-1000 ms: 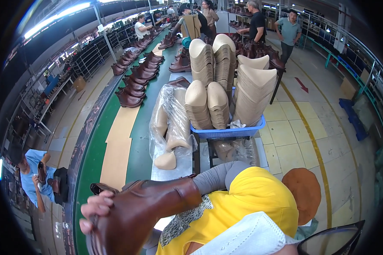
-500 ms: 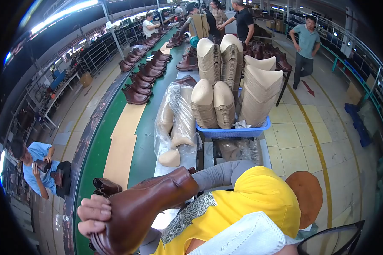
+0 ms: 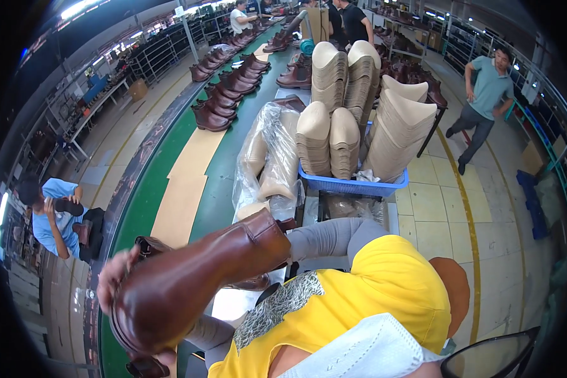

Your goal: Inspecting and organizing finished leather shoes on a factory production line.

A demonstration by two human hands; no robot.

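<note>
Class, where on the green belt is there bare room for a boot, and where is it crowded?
Bare: the tan sheets between the boot row and the held boot, and the belt strips beside them, the right bordering the bag. Crowded: the stretch beyond, lined with boots, and by the held boot, where another boot lies.

The left hand point(image 3: 114, 276) is blurred, and the brown boot point(image 3: 189, 283) hides its palm. The right hand is out of sight where the grey sleeve point(image 3: 322, 241) meets the boot's shaft; whether inside or behind it cannot be told. The boot also covers part of a second shoe point(image 3: 147, 246). The lower edge cuts off the pale mask point(image 3: 365, 349), the top edge a person in a dark shirt point(image 3: 357, 26).
</note>
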